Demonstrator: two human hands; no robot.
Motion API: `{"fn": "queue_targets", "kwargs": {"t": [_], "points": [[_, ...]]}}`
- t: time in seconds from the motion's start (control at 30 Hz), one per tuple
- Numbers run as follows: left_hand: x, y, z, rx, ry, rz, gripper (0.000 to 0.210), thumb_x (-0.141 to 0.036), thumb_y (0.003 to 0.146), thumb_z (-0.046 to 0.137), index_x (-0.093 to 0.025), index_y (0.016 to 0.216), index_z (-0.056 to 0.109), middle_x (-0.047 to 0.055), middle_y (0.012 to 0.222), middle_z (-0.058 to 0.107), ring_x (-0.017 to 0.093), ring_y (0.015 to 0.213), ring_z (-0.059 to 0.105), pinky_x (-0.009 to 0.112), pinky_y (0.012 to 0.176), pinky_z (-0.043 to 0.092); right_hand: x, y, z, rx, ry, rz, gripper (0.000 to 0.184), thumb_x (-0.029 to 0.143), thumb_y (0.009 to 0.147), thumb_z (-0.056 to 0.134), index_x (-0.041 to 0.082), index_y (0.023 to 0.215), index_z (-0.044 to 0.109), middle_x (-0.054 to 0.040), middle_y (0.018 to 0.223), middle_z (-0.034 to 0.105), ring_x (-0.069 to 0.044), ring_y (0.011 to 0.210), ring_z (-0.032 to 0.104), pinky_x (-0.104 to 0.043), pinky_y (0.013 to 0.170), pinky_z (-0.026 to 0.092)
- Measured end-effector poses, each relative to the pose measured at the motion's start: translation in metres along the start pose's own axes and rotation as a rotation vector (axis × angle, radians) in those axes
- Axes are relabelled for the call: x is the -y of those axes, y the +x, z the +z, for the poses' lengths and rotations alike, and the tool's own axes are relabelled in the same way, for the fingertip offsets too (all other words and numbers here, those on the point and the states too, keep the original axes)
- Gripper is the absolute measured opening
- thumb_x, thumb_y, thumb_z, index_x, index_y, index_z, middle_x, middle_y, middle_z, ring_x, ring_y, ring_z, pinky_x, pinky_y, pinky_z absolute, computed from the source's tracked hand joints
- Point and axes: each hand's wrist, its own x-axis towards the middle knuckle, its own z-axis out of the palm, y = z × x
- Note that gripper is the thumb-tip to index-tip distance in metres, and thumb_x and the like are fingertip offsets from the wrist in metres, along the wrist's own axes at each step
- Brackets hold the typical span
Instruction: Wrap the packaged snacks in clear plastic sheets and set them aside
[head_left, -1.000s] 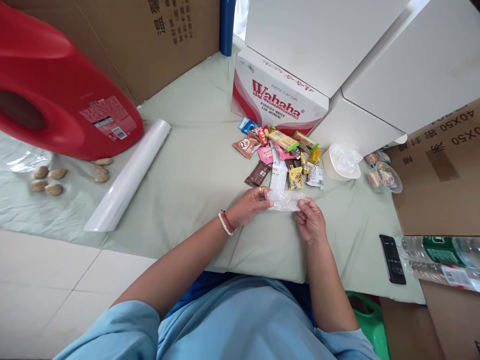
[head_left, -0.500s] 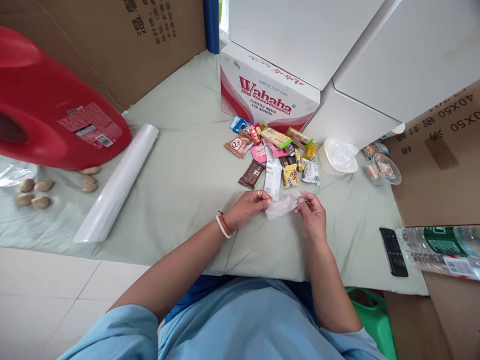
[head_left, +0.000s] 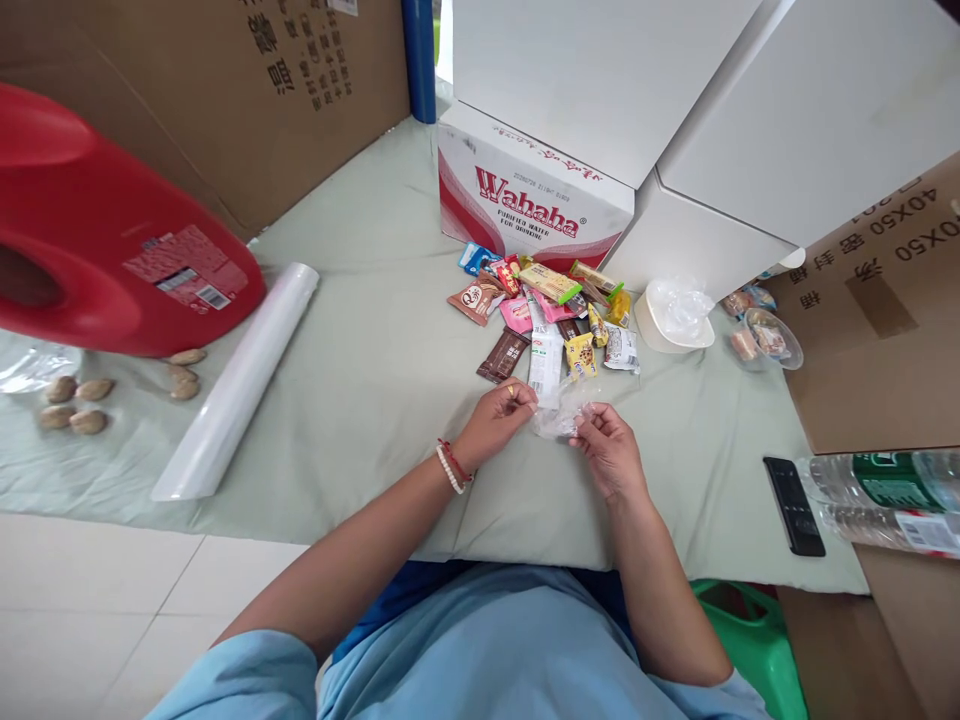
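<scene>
Between my two hands stretches a small, crumpled clear plastic bag (head_left: 555, 420), just above the cloth. My left hand (head_left: 495, 422) pinches its left edge between thumb and fingers. At its right side my right hand (head_left: 609, 450) is closed on the film with thumb and fingertips. Just beyond lies a pile of wrapped snacks: a white packet (head_left: 545, 362) nearest the bag, a dark brown packet (head_left: 503, 355), a yellow cookie packet (head_left: 580, 355) and a brown round-cornered packet (head_left: 475, 297). To their right, a white tub (head_left: 660, 325) holds crumpled clear plastic.
A Wahaha carton (head_left: 532, 195) stands behind the snacks. On the left are a plastic film roll (head_left: 236, 385), a red jug (head_left: 127, 230) and several brown nut-like pieces (head_left: 88, 422). A clear bowl (head_left: 787, 345), a black phone-like device (head_left: 793, 507) and bottles (head_left: 892, 480) sit right.
My right hand has shifted left and slightly down, closer to my left hand, and the plastic bag is more bunched. The whole view has tilted slightly.
</scene>
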Motion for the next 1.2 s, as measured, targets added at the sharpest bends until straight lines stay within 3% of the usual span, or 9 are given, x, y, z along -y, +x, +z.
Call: {"fn": "queue_targets", "kwargs": {"t": [0.13,0.23,0.3,0.4,0.5,0.73,0.97,1.13,1.2], "points": [[0.002,0.001,-0.002,-0.060,-0.046,-0.077,0.041,-0.057,0.091,0.068,-0.019,0.106,0.060,0.007,0.107,0.062,0.020,0.095,0.061,0.032,0.079,0.054,0.000,0.000,-0.003,-0.003,-0.083,-0.109,0.040,0.045,0.063,0.097,0.023,0.088,0.073,0.0018,0.081,0.067,-0.012,0.069,0.055,-0.024,0.058,0.051],[0.003,0.001,0.000,-0.080,-0.048,-0.111,0.063,-0.056,0.077,0.085,-0.020,0.121,0.059,0.012,0.129,0.061,0.024,0.116,0.060,0.033,0.089,0.054,-0.001,-0.003,-0.001,0.093,-0.154,-0.148,0.034,0.046,0.070,0.093,0.024,0.090,0.077,0.0015,0.078,0.068,-0.012,0.066,0.055,-0.026,0.061,0.050],[0.004,0.000,0.001,-0.066,-0.039,-0.145,0.059,-0.055,0.072,0.089,-0.017,0.110,0.064,0.011,0.119,0.067,0.023,0.109,0.063,0.031,0.088,0.052,0.000,-0.004,0.000,0.137,-0.147,-0.134,0.033,0.048,0.073,0.091,0.024,0.091,0.078,0.0015,0.076,0.068,-0.012,0.064,0.054,-0.027,0.062,0.049],[0.006,0.000,0.001,-0.067,-0.054,-0.178,0.048,-0.064,0.085,0.076,-0.018,0.087,0.062,0.003,0.083,0.066,0.016,0.078,0.061,0.028,0.073,0.049,0.001,-0.003,-0.001,0.114,-0.057,-0.078,0.037,0.052,0.069,0.093,0.025,0.090,0.078,0.0020,0.073,0.066,-0.013,0.064,0.053,-0.026,0.059,0.047],[0.007,0.001,0.000,-0.108,-0.102,-0.184,0.050,-0.069,0.090,0.067,-0.020,0.088,0.056,-0.001,0.075,0.060,0.013,0.067,0.057,0.027,0.066,0.047,0.001,0.000,-0.003,0.074,-0.014,-0.033,0.039,0.051,0.065,0.095,0.025,0.087,0.076,0.0026,0.072,0.063,-0.013,0.063,0.050,-0.025,0.057,0.045],[0.001,0.002,0.001,-0.127,-0.208,-0.254,0.069,-0.063,0.077,0.083,-0.022,0.123,0.051,0.010,0.124,0.061,0.019,0.093,0.068,0.036,0.078,0.059,0.002,-0.006,-0.002,0.095,0.024,-0.058,0.037,0.049,0.065,0.094,0.026,0.087,0.074,0.0018,0.080,0.066,-0.014,0.072,0.056,-0.027,0.068,0.047],[-0.006,0.001,-0.004,0.018,-0.177,-0.270,0.048,-0.058,0.075,0.084,-0.016,0.084,0.062,-0.004,0.065,0.056,0.010,0.054,0.048,0.024,0.055,0.038,-0.007,0.001,-0.004,0.126,-0.107,-0.030,0.035,0.048,0.068,0.090,0.025,0.088,0.074,0.0007,0.082,0.068,-0.016,0.072,0.055,-0.028,0.069,0.045],[-0.008,0.000,-0.001,-0.017,-0.146,-0.229,0.044,-0.058,0.082,0.078,-0.020,0.086,0.057,-0.008,0.059,0.048,0.008,0.048,0.040,0.024,0.051,0.032,-0.010,0.003,-0.003,-0.201,-0.389,-0.353,0.028,0.051,0.090,0.073,0.026,0.101,0.074,-0.0033,0.103,0.071,-0.019,0.088,0.059,-0.031,0.082,0.048],[-0.009,0.000,0.000,-0.016,-0.136,-0.222,0.044,-0.059,0.081,0.078,-0.020,0.086,0.058,-0.008,0.059,0.047,0.008,0.049,0.040,0.024,0.050,0.032,-0.010,0.002,0.002,-0.164,-0.444,-0.394,0.029,0.051,0.090,0.074,0.026,0.106,0.074,-0.0040,0.108,0.072,-0.020,0.096,0.061,-0.031,0.087,0.049]]}}
